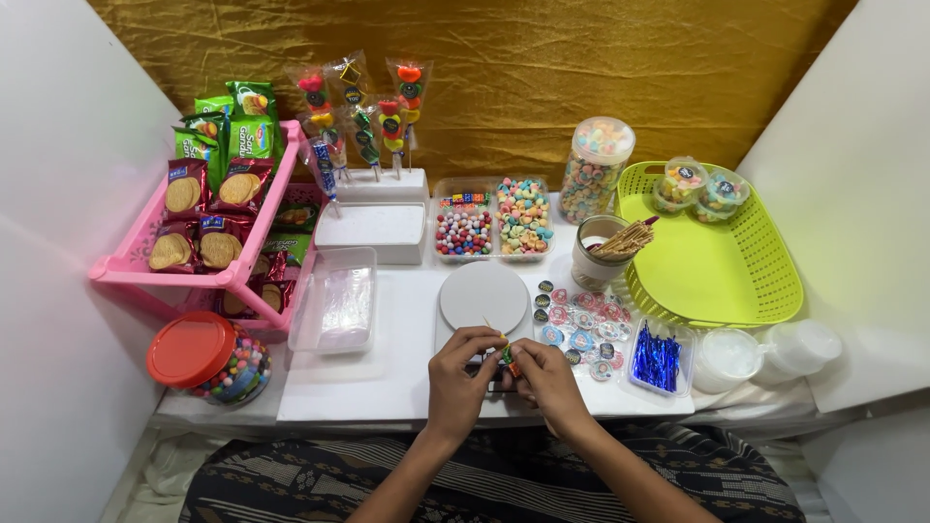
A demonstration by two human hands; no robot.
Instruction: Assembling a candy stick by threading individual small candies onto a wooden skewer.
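**Threading candy on a stick, low centre of the frame**

Holding a thin stick (496, 335) between them, both hands meet just below the round white scale (483, 296) at the lower middle of the frame. The left hand (463, 370) pinches the stick near its upper part, fingers closed on it; the right hand (547, 380) is curled in beside it, fingertips closed on the small candies (510, 362) at the stick's lower end. The stick's long axis runs on a slant, its free tip up and to the left toward the scale, its loaded end down and to the right between the two hands. The hands touch or nearly touch; the exact grip on the candies is too small to make out, though it looks like a pinch.

On the white tabletop (387, 378), round badges (581, 324) lie just right of the hands, with a tray of blue foil pieces (657, 356) beyond them. A cup of sticks (603, 250) stands above the badges, and a green basket (717, 261) fills the right side. Two candy trays (494, 221) sit above the scale, finished skewers (363, 116) stand in the upper left centre, a pink rack (203, 232) of biscuits is at the left, and a red-lidded jar (208, 358) lies at lower left.
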